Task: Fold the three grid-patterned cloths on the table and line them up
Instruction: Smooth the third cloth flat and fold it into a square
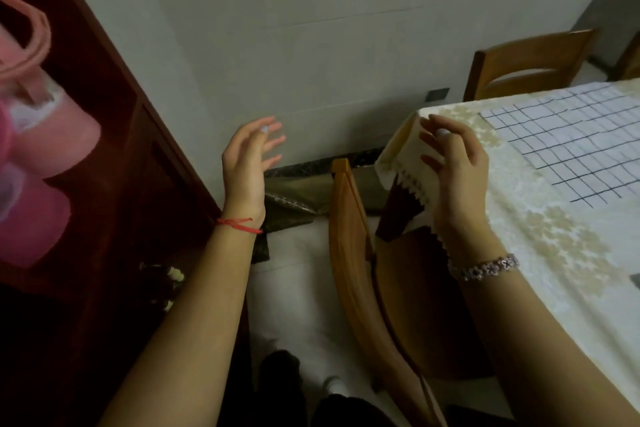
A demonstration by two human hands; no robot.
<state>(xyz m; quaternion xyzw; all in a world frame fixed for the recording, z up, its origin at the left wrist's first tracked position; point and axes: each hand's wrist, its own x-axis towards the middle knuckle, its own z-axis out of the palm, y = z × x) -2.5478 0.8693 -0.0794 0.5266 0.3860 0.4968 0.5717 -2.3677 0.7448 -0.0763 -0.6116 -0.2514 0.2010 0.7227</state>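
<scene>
Two hands raised at mid-frame, both bare.

Left hand [247, 163]: centre-left, held up in open air in front of the wall, fingers spread apart and nearly straight, gripping and touching nothing. Red string bracelet [239, 224] at the wrist.

Right hand [457, 166]: centre-right, over the near corner of the table, fingers loosely extended and slightly parted, clamped on nothing. Contact with the fabric beneath not determinable. Beaded bracelet [485, 267] at the wrist.

Beneath and around the right hand: tablecloth [554, 253], cream with a pale floral pattern, draped over the table, scalloped lace trim hanging off the corner.

On the tablecloth, upper right of frame: grid-patterned cloth [568, 139], white with dark lines, lying flat and unfolded, near the right hand but untouched, cut off by the right edge. Number of layers not determinable.

Below the table corner, centre to lower centre: wooden chair [349, 218], tucked against the table.

Upper right, beyond the table: second wooden chair [530, 62].

Upper half: pale grey wall [311, 28], with a dark socket plate [438, 94] just left of the second chair and dark mottled skirting [311, 166] at the base.

Lower centre: white floor [294, 288].

Left side: dark red wooden cabinet [114, 114], on a diagonal.

Upper left: pink bag [45, 149] with looped handle, blurred.
</scene>
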